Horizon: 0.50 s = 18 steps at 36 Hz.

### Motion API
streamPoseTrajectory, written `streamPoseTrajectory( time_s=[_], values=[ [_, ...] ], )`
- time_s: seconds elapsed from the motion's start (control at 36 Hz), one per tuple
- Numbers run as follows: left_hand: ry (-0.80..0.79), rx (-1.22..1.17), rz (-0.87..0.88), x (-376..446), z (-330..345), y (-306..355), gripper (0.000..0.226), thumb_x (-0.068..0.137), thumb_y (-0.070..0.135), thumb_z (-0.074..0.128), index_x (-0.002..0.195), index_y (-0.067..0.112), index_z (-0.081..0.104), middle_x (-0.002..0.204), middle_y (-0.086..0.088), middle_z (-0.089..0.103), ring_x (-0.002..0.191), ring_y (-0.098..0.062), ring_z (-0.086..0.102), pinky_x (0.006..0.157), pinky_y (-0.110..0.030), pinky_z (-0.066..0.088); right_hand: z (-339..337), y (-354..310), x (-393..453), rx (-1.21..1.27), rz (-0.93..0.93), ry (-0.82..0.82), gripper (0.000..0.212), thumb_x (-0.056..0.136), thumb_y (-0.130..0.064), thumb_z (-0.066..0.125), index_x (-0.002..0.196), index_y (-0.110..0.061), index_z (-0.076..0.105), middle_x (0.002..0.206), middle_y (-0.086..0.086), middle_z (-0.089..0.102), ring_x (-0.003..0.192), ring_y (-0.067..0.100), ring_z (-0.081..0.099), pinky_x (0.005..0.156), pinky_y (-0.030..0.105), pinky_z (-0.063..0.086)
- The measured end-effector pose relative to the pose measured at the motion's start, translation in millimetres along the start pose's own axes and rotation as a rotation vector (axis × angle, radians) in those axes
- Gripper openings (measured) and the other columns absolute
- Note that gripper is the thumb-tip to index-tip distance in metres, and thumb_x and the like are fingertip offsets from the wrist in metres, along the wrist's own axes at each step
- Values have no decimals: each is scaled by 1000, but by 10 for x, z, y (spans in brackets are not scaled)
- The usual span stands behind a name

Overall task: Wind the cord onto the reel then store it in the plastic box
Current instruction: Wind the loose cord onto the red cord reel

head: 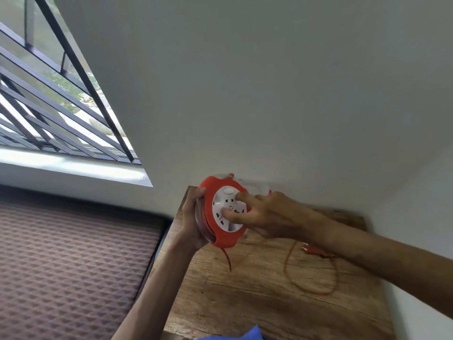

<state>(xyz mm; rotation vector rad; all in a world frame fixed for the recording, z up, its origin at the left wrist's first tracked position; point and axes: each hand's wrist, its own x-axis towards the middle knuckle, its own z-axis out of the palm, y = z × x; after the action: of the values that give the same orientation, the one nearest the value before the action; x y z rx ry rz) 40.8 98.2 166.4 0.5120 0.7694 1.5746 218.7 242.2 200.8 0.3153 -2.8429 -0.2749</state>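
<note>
I hold an orange cord reel (215, 239) with a white socket face above the wooden table (257, 303). My left hand (193, 217) grips its back and rim from the left. My right hand (267, 214) rests on the white socket face, fingers spread and pressing on it. An orange cord (294, 283) hangs from the reel's bottom and lies in a loose loop on the table. Its orange plug (311, 250) lies on the table just under my right forearm. A clear plastic box (257, 188) shows partly behind the reel, against the wall.
A white wall stands behind and to the right of the table. A patterned brown mattress (73, 261) lies to the left, under a barred window (49, 94). Something blue (245, 334) shows at the bottom edge.
</note>
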Motion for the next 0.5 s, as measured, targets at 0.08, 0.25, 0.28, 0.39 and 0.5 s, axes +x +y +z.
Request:
streamPoseTrajectory(
  time_s=[0.08, 0.25, 0.28, 0.39, 0.5],
  values=[
    [12, -6, -33, -10, -4, 14, 120, 77, 62, 85, 171, 7, 36, 148, -30, 55, 124, -46, 61, 95, -55, 57, -35, 92, -53, -33, -97, -38, 53, 103, -26, 63, 149, -33, 38, 135, 26, 60, 56, 26, 65, 47, 33, 59],
    [-10, 33, -59, 8, 11, 3, 120, 79, 62, 84, 172, 8, 33, 153, -33, 48, 126, -49, 58, 96, -56, 56, -71, 148, -8, -50, -118, -69, 57, 110, -32, 52, 160, -24, 27, 134, 25, 66, 60, 28, 69, 51, 34, 61],
    [-7, 32, -74, 24, -5, 4, 119, 80, 62, 83, 173, 8, 33, 156, -34, 46, 130, -52, 54, 99, -57, 55, -83, 155, 7, -46, -131, -70, 57, 109, -31, 55, 159, -22, 30, 131, 25, 67, 61, 28, 70, 50, 34, 61],
    [-48, 28, -113, 41, -57, 13, 112, 86, 62, 76, 174, 8, 30, 159, -33, 39, 141, -54, 35, 109, -61, 42, -213, 281, 29, -184, -374, -116, 46, 104, -17, 49, 147, -26, 35, 128, 26, 61, 76, 30, 71, 59, 35, 63],
    [-111, 73, -126, 64, -194, -13, 105, 90, 65, 71, 172, 11, 36, 159, -34, 43, 136, -54, 47, 110, -63, 41, -246, 470, 52, -312, -469, 26, 35, 105, -16, 45, 138, -26, 43, 143, 20, 51, 108, 28, 48, 62, 30, 55]
  ],
)
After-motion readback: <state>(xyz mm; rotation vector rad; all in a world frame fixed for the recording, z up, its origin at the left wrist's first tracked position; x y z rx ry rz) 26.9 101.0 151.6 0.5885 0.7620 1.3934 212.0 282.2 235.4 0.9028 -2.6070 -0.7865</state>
